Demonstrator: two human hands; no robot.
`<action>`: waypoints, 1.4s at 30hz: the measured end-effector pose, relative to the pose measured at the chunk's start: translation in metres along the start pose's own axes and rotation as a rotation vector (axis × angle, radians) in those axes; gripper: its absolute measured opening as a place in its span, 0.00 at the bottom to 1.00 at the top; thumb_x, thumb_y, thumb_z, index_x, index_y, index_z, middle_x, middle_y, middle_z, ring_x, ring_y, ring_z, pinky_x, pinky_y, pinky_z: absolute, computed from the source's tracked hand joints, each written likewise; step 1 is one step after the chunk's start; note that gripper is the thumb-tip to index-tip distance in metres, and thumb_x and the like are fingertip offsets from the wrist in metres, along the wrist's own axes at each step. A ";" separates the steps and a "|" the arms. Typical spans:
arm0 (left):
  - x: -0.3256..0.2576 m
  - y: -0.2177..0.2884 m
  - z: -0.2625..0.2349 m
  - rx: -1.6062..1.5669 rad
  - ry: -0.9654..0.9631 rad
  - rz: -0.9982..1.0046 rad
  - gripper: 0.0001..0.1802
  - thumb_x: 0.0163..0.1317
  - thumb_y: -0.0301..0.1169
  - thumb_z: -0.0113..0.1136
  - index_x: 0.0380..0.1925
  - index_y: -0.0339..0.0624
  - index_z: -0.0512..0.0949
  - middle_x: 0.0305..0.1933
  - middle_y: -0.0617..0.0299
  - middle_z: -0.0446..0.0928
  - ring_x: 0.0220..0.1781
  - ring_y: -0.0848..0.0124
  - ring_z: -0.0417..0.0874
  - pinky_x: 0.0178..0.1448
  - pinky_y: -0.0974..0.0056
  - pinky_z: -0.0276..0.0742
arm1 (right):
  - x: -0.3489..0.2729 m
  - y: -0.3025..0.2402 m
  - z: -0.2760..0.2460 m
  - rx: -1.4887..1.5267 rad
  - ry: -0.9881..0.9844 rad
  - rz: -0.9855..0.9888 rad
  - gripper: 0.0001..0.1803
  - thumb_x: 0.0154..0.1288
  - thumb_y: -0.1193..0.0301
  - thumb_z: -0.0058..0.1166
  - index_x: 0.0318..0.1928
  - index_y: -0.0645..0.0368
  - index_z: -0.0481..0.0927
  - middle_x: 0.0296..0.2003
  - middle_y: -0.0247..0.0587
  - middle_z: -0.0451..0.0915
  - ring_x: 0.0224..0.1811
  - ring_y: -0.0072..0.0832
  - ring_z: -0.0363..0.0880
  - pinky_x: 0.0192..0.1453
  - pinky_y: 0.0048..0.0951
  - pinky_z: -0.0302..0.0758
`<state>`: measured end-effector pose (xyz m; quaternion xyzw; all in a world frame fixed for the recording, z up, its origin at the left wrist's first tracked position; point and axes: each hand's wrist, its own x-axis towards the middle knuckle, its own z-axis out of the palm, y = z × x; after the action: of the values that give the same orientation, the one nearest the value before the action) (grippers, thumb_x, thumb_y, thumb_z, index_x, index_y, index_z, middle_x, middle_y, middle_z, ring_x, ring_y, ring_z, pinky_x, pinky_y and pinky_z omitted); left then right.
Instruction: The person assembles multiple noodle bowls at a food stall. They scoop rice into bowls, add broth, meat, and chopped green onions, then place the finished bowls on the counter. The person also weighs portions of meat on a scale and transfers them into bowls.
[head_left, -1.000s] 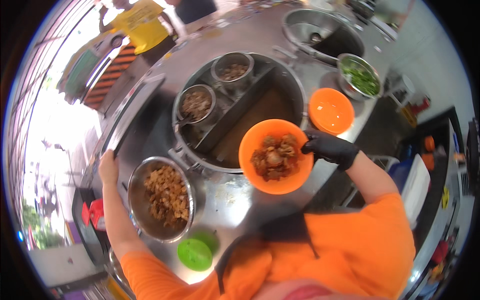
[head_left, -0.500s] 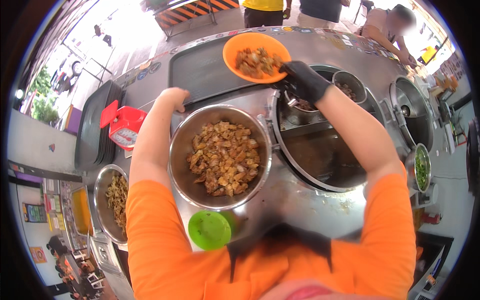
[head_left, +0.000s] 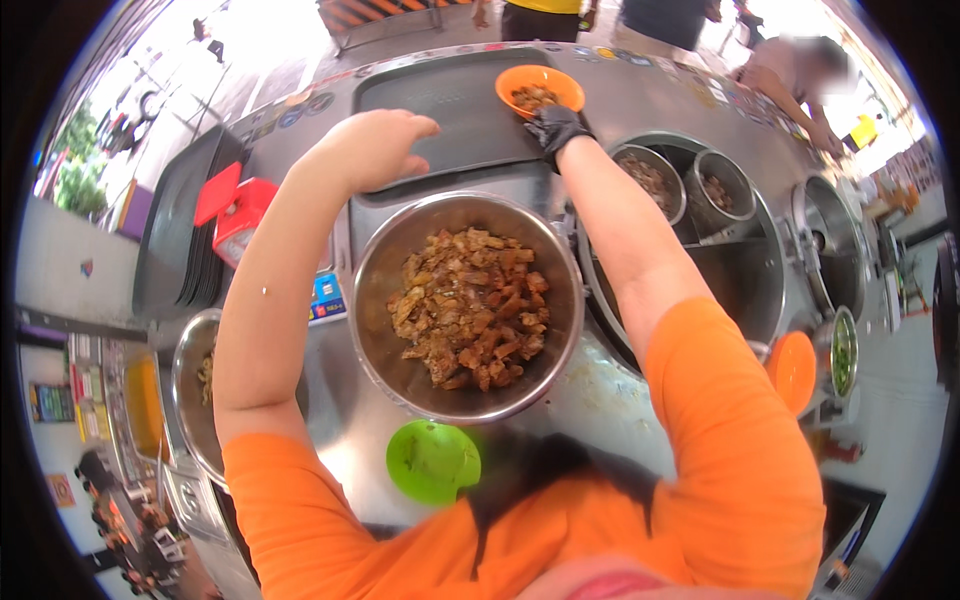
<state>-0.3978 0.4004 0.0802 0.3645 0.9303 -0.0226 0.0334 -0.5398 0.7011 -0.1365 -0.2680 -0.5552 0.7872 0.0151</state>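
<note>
An orange bowl point(head_left: 570, 92) with chopped brown food in it is at the right end of a dark grey tray point(head_left: 425, 115). My right hand point(head_left: 558, 130), in a black glove, has its fingers closed on the bowl's near rim. Bare and holding nothing, my left hand point(head_left: 385, 145) hovers by the tray's near edge with its fingers stretched out to the right. Nearer to me stands a big steel bowl point(head_left: 372, 370) heaped with browned, chopped meat point(head_left: 475, 310). Below it is a green scoop-like bowl point(head_left: 430, 462).
To the right is a round pot point(head_left: 740, 290) with two metal strainers. Beyond it are a second pot point(head_left: 850, 250) and a bowl of chopped greens point(head_left: 843, 350). Stacked trays point(head_left: 175, 230) and a red container point(head_left: 240, 220) stand left. People stand across the counter.
The orange bowl has moved away from me and to the right, with my right hand still on it. My left hand has left the tray's corner and shifted right.
</note>
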 end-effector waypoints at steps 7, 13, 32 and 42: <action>0.029 0.103 -0.022 -0.160 0.095 0.253 0.22 0.56 0.33 0.63 0.52 0.42 0.75 0.52 0.50 0.77 0.55 0.53 0.77 0.59 0.56 0.71 | -0.154 -0.113 -0.071 -0.539 -0.579 -0.450 0.12 0.66 0.66 0.54 0.48 0.55 0.76 0.39 0.29 0.78 0.38 0.18 0.75 0.39 0.25 0.75; 0.067 0.254 -0.081 -0.206 0.198 0.405 0.09 0.61 0.35 0.59 0.36 0.41 0.79 0.36 0.58 0.79 0.38 0.56 0.80 0.44 0.58 0.74 | -0.231 -0.291 -0.480 -1.152 -0.017 -1.001 0.23 0.62 0.73 0.50 0.59 0.59 0.74 0.49 0.45 0.80 0.52 0.32 0.76 0.62 0.31 0.69; 0.327 0.824 -0.035 -0.425 0.020 0.916 0.16 0.57 0.38 0.58 0.42 0.43 0.82 0.43 0.50 0.81 0.48 0.56 0.81 0.52 0.56 0.76 | -0.339 -0.115 -0.898 -1.002 1.188 -0.049 0.14 0.58 0.69 0.49 0.42 0.62 0.79 0.43 0.58 0.80 0.48 0.50 0.79 0.53 0.42 0.75; 0.402 0.961 0.057 0.015 -0.200 0.711 0.12 0.53 0.32 0.62 0.38 0.45 0.85 0.42 0.50 0.82 0.45 0.55 0.83 0.48 0.55 0.78 | -0.332 -0.138 -0.907 -1.041 1.010 -0.039 0.15 0.56 0.71 0.51 0.42 0.66 0.79 0.41 0.61 0.80 0.47 0.51 0.80 0.50 0.42 0.76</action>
<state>-0.0359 1.3732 -0.0256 0.6611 0.7377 -0.0520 0.1270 0.1042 1.4327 -0.0982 -0.5614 -0.7878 0.2006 0.1545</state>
